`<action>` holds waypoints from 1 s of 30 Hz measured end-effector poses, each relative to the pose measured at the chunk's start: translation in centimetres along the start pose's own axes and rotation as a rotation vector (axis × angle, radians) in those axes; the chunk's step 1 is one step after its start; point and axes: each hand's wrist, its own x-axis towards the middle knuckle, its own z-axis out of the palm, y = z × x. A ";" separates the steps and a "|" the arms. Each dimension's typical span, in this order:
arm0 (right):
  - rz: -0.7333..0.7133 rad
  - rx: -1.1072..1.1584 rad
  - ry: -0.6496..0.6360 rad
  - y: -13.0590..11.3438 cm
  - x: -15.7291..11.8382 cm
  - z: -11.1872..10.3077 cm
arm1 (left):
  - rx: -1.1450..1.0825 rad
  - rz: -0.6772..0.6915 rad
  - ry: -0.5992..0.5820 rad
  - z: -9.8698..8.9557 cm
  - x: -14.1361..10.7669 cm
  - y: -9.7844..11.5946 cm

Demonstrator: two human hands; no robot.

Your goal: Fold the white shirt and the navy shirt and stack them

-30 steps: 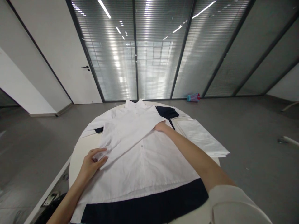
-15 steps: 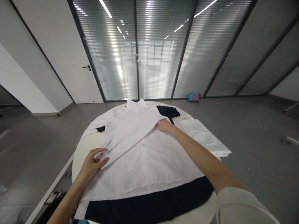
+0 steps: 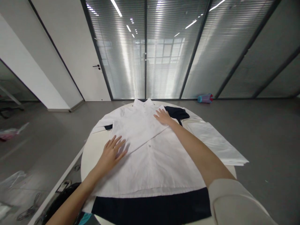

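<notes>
Closest in view, the sleeve of a pale beige top (image 3: 234, 203) covers the person's right upper arm, and the bare forearm reaches out across a round white table (image 3: 229, 171). A long-sleeved white button-up shirt (image 3: 150, 162) lies flat on the table, collar (image 3: 142, 103) pointing away from the person, with a diagonal fold of its fabric crossing the chest. The left hand (image 3: 112, 153) rests on the shirt, open and palm down, its fingers (image 3: 116, 140) spread and gripping nothing, just beside the fold's lower edge. The right hand (image 3: 164, 117) is also open and flat, fingers (image 3: 158, 113) spread and not closed on any cloth, pressing near the shirt's far shoulder. A dark navy garment (image 3: 150, 208) lies beneath the shirt, showing below its hem and again past its far shoulder (it may be one piece or two, which cannot be told from here). To the right, a folded white cloth (image 3: 217, 143) lies on the table and hangs past its edge. Down on the grey floor at lower left sits a black bag (image 3: 61, 200). Farther off, a blue and pink cup (image 3: 205, 98) stands by a glass partition with internal blinds (image 3: 122, 53), and a white door (image 3: 67, 53) with a dark lever handle (image 3: 96, 66) stands to its left.
</notes>
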 end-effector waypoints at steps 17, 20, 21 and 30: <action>0.024 0.027 -0.047 1.3 1.9 4.3 | 0.215 0.330 -0.105 -3.3 -4.7 -0.7; 0.017 0.025 -0.051 1.5 2.0 4.3 | 0.224 0.373 -0.095 -3.1 -5.0 -0.1; 0.017 0.022 -0.046 1.5 2.0 4.4 | 0.218 0.380 -0.097 -3.0 -5.0 0.1; 0.007 0.003 -0.009 1.7 2.1 4.9 | 0.015 0.290 -0.059 -4.4 -3.8 1.0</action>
